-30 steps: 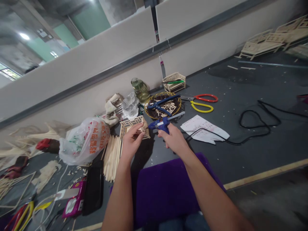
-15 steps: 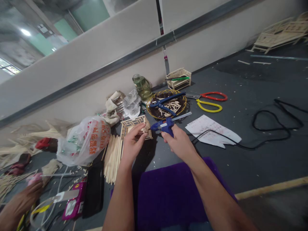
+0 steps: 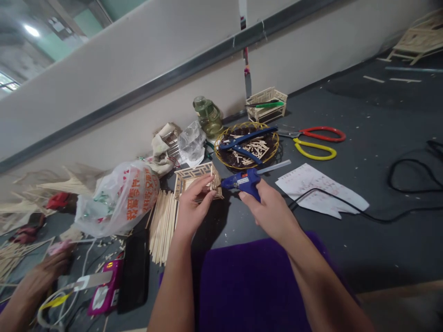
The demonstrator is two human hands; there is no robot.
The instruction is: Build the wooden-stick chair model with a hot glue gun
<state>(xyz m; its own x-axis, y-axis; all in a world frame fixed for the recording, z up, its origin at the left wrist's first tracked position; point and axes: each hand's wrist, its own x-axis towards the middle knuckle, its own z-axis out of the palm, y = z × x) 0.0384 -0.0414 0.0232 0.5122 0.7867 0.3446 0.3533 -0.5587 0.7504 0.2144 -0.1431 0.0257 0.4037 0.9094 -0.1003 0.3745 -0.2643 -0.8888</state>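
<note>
My right hand [image 3: 268, 203] is wrapped around the handle of a blue glue gun [image 3: 244, 181], with a pale glue stick [image 3: 275, 167] poking out of its back end. The gun's nozzle points left at the near right corner of a small wooden stick frame [image 3: 194, 173], almost touching it. My left hand [image 3: 195, 198] pinches the frame at that corner, thumb below and fingers above, beside a short upright stick [image 3: 211, 177]. The fingers cover part of the corner. Just left of my wrist lies a bundle of thin wooden sticks [image 3: 162, 228].
Behind the gun stands a yellow-rimmed basket [image 3: 221, 159] with blue pliers [image 3: 244, 144] and stick pieces. Scissors [image 3: 318, 140], paper [image 3: 321, 189] and a black cord [image 3: 391, 219] lie right. A plastic bag [image 3: 117, 198] and another person's hand [image 3: 55, 265] are left.
The glue gun's nozzle has drawn slightly back to the right from the frame's corner. My left hand keeps its pinch. The whole view has shifted a little, and the other person's hand has moved.
</note>
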